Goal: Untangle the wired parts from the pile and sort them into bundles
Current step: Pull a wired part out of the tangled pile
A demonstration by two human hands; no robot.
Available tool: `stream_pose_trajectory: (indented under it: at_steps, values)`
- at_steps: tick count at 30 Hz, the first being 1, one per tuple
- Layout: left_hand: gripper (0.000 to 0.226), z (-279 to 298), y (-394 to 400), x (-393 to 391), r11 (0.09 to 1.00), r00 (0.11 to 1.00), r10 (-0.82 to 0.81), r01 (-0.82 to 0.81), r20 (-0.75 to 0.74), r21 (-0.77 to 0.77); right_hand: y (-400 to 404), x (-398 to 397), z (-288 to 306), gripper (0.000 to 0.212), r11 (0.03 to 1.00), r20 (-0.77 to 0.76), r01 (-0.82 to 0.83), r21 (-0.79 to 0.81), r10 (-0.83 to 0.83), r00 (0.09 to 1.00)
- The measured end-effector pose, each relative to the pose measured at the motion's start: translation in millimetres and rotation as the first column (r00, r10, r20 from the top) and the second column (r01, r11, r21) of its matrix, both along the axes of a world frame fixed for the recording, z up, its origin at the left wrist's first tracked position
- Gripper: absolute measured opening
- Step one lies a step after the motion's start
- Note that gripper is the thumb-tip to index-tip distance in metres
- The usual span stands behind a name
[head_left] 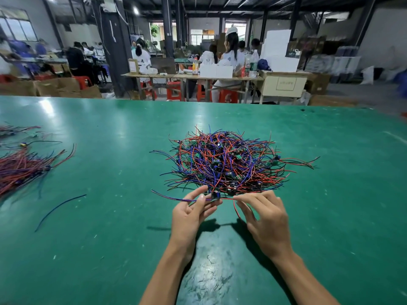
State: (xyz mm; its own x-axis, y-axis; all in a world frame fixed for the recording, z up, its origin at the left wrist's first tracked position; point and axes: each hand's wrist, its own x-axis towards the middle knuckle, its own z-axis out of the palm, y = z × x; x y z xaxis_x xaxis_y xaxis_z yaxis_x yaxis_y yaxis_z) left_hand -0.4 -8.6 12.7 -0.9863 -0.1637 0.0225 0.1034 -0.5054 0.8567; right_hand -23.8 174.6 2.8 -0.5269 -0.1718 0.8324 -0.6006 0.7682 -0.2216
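A tangled pile (229, 161) of red and blue wires with small dark and green parts lies in the middle of the green table (110, 238). At the pile's near edge my left hand (190, 213) pinches a small blue wired part (215, 195) whose blue wire trails off to the left. My right hand (265, 219) pinches that part's red wire (236, 211), which loops down under the fingers. A sorted bundle (24, 170) of red and blue wires lies at the far left.
A single loose blue wire (59, 209) lies on the table left of my hands. More wires (13, 129) sit at the left edge further back. Behind the table, people sit at workbenches with red stools and cardboard boxes.
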Motion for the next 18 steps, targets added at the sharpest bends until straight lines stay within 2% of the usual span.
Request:
stream_pose_trajectory:
  at_steps: [4,7,10,12,13,15,17,18]
  values:
    - [0.025,2,-2,1,0.999,1.000,0.028,-0.028,0.003,-0.046,-1,-1,-1,0.009,1.000,-0.012,0.004,0.023,-0.004,1.000]
    - [0.040,-1,-1,3,0.999,1.000,0.024,-0.024,-0.001,-0.046,-4,6,-3,0.010,0.997,-0.061,0.031,0.069,-0.026,0.998]
    - [0.041,-2,1,5,0.999,0.999,0.053,-0.053,-0.005,0.001,-10,14,4,0.010,0.990,-0.151,0.139,0.018,-0.135,0.979]
    - [0.040,-1,2,5,0.993,0.996,0.091,-0.091,0.007,0.078,-17,22,7,0.005,0.998,-0.177,0.060,0.019,-0.055,0.983]
    - [0.040,0,2,5,0.988,0.995,0.095,-0.096,0.013,0.123,-22,26,7,0.008,0.999,-0.112,-0.038,0.039,0.042,0.993]
    - [0.038,1,1,7,0.979,0.997,0.076,-0.076,0.008,0.187,-32,33,6,0.020,0.987,0.179,-0.157,-0.015,0.157,0.971]
    - [0.038,0,2,9,0.983,0.999,0.034,-0.032,-0.005,0.183,-35,31,8,0.024,0.955,0.432,-0.163,-0.248,0.260,0.864]
    - [0.037,-1,2,11,0.989,1.000,0.017,-0.015,-0.009,0.145,-34,28,10,0.022,0.894,0.473,-0.168,-0.415,0.369,0.800]
